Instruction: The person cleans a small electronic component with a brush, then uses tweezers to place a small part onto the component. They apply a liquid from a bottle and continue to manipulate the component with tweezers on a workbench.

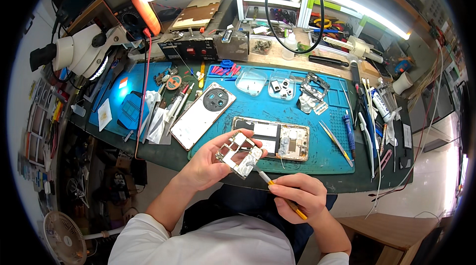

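Observation:
My left hand grips a phone circuit board by its edges, raised above the front of the bench. The board has cut-out openings and silvery shielding. In my right hand is a slim pen-like blade tool with a yellow handle, held in a pinch. Its pale tip meets or nearly meets the board's lower right corner; I cannot tell which. Behind the board lies an opened phone body with its inner parts showing. Left of that rests a phone back cover with a round camera ring.
A blue work mat covers the bench. Small clear boxes, a metal bracket and tweezers lie on it. A microscope and an orange multimeter stand left. A black cable loop hangs overhead.

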Demonstrator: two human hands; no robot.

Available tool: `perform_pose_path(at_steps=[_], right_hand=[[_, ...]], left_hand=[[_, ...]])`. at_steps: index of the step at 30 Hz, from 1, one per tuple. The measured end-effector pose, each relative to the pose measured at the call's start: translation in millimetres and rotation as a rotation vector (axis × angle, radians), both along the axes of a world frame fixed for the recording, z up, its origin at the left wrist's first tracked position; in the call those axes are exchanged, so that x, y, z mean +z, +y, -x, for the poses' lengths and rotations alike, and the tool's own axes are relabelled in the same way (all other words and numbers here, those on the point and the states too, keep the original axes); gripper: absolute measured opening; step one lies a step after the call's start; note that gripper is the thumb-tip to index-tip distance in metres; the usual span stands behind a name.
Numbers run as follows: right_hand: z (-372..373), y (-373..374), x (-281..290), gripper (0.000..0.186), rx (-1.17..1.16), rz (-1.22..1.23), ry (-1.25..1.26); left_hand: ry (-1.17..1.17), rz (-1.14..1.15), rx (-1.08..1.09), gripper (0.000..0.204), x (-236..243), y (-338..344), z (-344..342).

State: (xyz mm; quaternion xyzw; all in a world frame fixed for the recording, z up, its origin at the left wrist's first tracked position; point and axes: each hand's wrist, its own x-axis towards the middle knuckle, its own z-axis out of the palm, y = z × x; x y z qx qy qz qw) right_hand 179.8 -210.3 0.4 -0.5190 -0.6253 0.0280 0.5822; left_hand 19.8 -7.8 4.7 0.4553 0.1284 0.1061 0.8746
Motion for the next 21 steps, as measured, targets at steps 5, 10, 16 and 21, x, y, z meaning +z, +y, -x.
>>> perform_pose_path(at_steps=[5, 10, 16, 21], right_hand=[[-1.1, -1.5, 0.9, 0.039, 0.007, 0.002, 0.005], [-1.5, -4.2, -1.7, 0.039, -0.019, -0.018, 0.0], [0.0, -8.5, -9.3, 0.037, -0.041, -0.073, 0.103], [0.6, -6.8, -7.1, 0.033, 0.039, -0.018, 0.118]], left_hand=[[0.006, -0.018, -0.002, 0.08, 3.1, -1.4, 0.7], [-0.011, -0.008, -0.004, 0.08, 3.0, -0.7, -0.5], [-0.103, 0.013, -0.004, 0.092, -3.3, 0.9, -0.8], [-0.074, -0.008, -0.006, 0.085, 3.7, -1.7, -0.8]])
